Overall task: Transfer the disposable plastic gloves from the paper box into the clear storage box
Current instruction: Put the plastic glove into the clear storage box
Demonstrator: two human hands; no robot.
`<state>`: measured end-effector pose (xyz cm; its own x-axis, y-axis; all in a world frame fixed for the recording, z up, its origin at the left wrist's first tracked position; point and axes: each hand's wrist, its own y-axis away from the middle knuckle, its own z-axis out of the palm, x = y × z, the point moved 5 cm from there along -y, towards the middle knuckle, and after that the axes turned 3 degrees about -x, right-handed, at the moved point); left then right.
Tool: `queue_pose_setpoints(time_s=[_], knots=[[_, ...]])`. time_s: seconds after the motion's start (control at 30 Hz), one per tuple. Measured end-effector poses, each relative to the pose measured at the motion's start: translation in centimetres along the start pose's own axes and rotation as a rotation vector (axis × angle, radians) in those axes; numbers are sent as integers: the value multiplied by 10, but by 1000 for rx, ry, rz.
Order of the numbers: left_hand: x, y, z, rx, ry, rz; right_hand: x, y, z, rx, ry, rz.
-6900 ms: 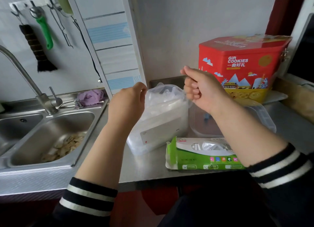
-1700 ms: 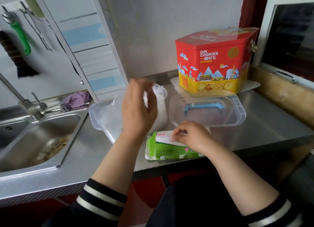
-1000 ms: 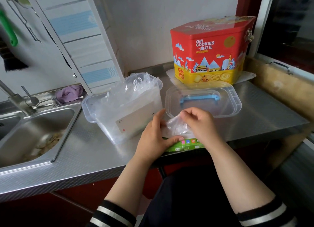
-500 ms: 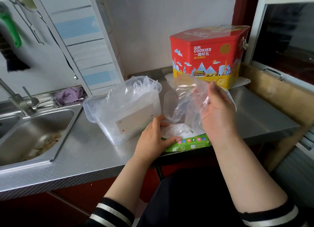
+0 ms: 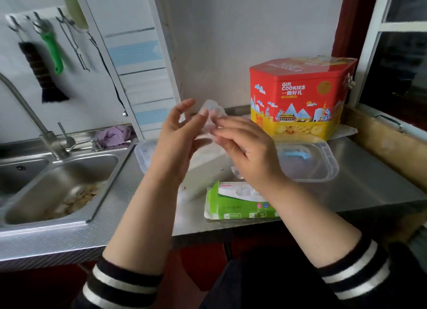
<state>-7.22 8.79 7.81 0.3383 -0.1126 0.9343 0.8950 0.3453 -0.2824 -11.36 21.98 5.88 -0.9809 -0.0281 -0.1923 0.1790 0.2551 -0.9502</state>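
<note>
Clear box [image 5: 147, 156] on the steel counter [image 5: 360, 184], packed with filmy gloves, mostly hidden behind the hands. Just right of the box, its clear lid [image 5: 323, 167] lying flat with a blue handle inside. Just in front of the box, at the counter's edge, green paper box [image 5: 228, 204] lying flat, long axis left to right, top opening showing more crumpled film. Above the box, a bunched glove [image 5: 211, 114] held up between both hands, long axis roughly upright, crumpled top poking above the fingertips. Left hand [image 5: 178, 142] pinching the glove's left side with thumb and forefinger, other fingers spread. Right hand [image 5: 245, 151] pinching its right side, fingers extended leftward. Behind the lid, red cookie tin [image 5: 300, 96] against the wall. Left of the box, sink [image 5: 57, 188] holding scraps.
</note>
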Motion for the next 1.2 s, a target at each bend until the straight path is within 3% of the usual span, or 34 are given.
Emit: queue_pose_setpoints(time_s=[0.17,0.33,0.47,0.57,0.67,0.77,0.87,0.93,1.1,1.2], knots=[[20,-21,-49,302,-379,168,30,-36,55,-312,250,-57],[1,-40,-94,409,-833,57,57,-38,109,-884,408,228],[-14,-52,-103,236,-1342,-27,73,-35,134,-1223,322,587],[-25,-58,-102,40,-1671,-146,81,-34,151,-1387,346,614],[-37,-59,-107,-172,-1992,-373,90,-22,169,-1507,275,638],[-47,-59,-109,-305,-2106,-486,96,-12,175,-1589,283,599],[-48,-61,-111,-319,-2121,-504,99,-17,174,-1531,240,599],[-46,-62,-112,-315,-2124,-499,101,-28,164,-1348,152,652],[-34,-66,-114,-217,-2081,-430,106,-67,115,-484,-279,770],[-22,-66,-107,-120,-1984,-339,104,-71,81,-68,-562,876]])
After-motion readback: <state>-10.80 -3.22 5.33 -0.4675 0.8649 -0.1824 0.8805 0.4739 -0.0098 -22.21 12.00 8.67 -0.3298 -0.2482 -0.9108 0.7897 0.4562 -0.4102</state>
